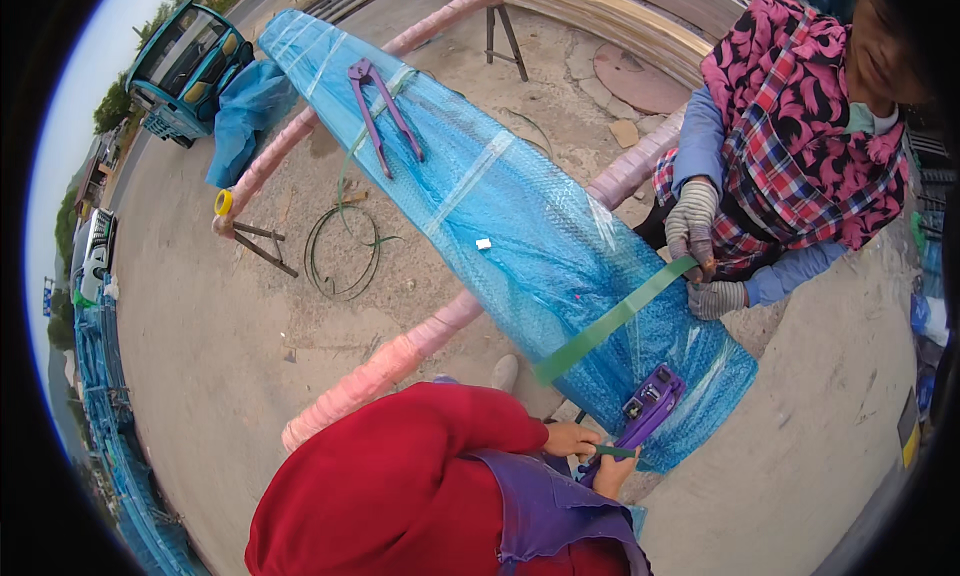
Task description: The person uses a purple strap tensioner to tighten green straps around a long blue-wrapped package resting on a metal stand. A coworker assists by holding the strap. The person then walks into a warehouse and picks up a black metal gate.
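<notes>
Near the lower middle, my left hand (570, 439) is closed on a short end of green strap (615, 453). Just below it, my right hand (612, 474) is closed around the handle of a purple strapping tool (655, 404); its fingers are partly hidden. The tool's head rests on a long bundle (560, 236) in blue bubble wrap. Across the bundle runs a wide green strap (615, 321). A co-worker's striped gloves (694, 221) grip its far end on the right. A purple long-handled crimper (383, 116) lies on the bundle's far part, and a small white piece (484, 244) lies mid-bundle.
Pink-wrapped bars (390, 376) support the bundle, with trestle legs (505, 41) under them. A loose coil of green strap (343, 251) lies on the concrete at left. A yellow tape roll (223, 203) hangs on a bar end. The co-worker (780, 146) stands opposite; a teal truck (185, 71) is beyond.
</notes>
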Demonstrator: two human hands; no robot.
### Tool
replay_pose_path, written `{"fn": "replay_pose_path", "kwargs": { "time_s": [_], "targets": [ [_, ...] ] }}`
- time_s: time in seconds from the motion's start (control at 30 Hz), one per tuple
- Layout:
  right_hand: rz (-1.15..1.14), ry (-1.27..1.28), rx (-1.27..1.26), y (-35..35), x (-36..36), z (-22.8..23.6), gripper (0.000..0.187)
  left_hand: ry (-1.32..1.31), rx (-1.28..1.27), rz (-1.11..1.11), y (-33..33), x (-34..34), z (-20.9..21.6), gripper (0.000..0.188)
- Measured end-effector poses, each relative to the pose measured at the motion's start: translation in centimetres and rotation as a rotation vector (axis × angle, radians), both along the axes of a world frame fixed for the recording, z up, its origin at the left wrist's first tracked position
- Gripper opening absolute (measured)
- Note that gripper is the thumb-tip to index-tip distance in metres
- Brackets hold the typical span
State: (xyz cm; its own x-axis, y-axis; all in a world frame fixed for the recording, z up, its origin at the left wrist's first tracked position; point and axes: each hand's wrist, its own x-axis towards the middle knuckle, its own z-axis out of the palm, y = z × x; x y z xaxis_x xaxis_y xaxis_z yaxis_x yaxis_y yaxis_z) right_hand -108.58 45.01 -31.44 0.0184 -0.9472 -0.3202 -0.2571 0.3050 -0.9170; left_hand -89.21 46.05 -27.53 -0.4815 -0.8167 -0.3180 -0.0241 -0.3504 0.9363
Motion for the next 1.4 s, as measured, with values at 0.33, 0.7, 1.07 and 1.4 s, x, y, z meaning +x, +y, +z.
{"fn": "replay_pose_path", "kwargs": {
  "time_s": [0.33, 0.7, 1.07, 1.4],
  "targets": [
    [-0.077, -0.110, 0.269, -1.2, 2.0, 4.9, 0.029, -0.250, 0.133, 0.131, -0.2, -1.4, 0.7, 0.028],
    [-0.056, -0.096, 0.309, -1.8, 2.8, 6.9, 0.028, 0.116, 0.209, 0.468, -4.8, -1.2, 3.8, 0.020],
    [-0.129, -0.360, 0.263, -0.4, 3.8, 6.0, 0.024, -0.281, 0.198, 0.398, -13.4, 1.9, 2.3, 0.025],
    [-0.202, -0.412, 0.257, 0.2, 5.7, 6.2, 0.024, -0.354, 0.058, 0.366, -14.1, 2.1, 1.9, 0.019]
  ]
}}
